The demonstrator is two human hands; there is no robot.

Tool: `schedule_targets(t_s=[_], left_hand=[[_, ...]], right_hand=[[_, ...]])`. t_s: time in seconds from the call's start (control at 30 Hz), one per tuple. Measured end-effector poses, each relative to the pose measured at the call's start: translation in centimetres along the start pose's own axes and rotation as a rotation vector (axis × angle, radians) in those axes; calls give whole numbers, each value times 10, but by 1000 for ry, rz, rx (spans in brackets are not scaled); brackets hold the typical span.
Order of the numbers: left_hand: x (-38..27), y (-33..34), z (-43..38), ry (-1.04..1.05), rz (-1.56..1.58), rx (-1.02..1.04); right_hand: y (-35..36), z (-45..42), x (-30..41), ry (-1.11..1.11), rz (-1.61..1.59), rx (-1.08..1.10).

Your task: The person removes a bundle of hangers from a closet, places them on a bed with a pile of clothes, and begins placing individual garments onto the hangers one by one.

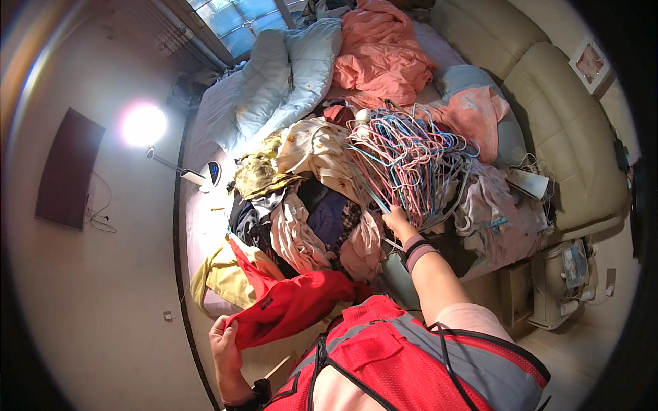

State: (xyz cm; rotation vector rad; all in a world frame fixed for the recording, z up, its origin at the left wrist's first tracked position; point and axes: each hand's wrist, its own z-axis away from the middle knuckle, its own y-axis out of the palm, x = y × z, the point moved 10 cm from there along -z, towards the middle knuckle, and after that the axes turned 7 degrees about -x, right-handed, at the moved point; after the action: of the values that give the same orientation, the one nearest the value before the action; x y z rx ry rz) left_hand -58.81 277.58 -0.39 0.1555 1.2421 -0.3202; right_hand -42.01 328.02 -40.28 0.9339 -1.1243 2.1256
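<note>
Pinched in my left hand [224, 334], at the lower left, is the edge of a red garment [303, 298] with a small dark label. The cloth stretches across in front of my body, and part of it rests against the clothes on the bed. My right hand [397, 222] reaches forward to the near side of a large heap of clothes hangers [406, 154] in pink, blue and white. Its fingers are closed around a hanger at the heap's lower edge. A big pile of mixed clothes [324, 216] lies left of the hangers.
A lit lamp [144, 126] stands at the bed's left edge. Behind the piles lie a pale blue quilt [277, 77] and a coral blanket [380, 56]. The padded headboard [555, 113] runs along the right, with a bedside cabinet [552, 293] below it.
</note>
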Motion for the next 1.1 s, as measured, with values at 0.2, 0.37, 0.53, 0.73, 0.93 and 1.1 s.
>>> schedule_targets(t_s=[0.2,0.37,0.53,0.73,0.93,1.1], left_hand=[[1,3,-4,2,13,8],[-3,10,-13,1,10,15],[-22,7,-23,158,-386,-50],[-85,22,-32,613,-766,-197],[-79,4,-39,432,-399,-145],[-62,-5,-43,241,-15,-64]], right_hand=[[-33,28,43,-133,-556,-292],[-75,51,120,-379,-330,-407],[-105,120,221,-746,-425,-293],[-148,214,298,-859,-370,-115],[-128,302,316,-744,-379,358],[-112,346,303,-706,-439,529]])
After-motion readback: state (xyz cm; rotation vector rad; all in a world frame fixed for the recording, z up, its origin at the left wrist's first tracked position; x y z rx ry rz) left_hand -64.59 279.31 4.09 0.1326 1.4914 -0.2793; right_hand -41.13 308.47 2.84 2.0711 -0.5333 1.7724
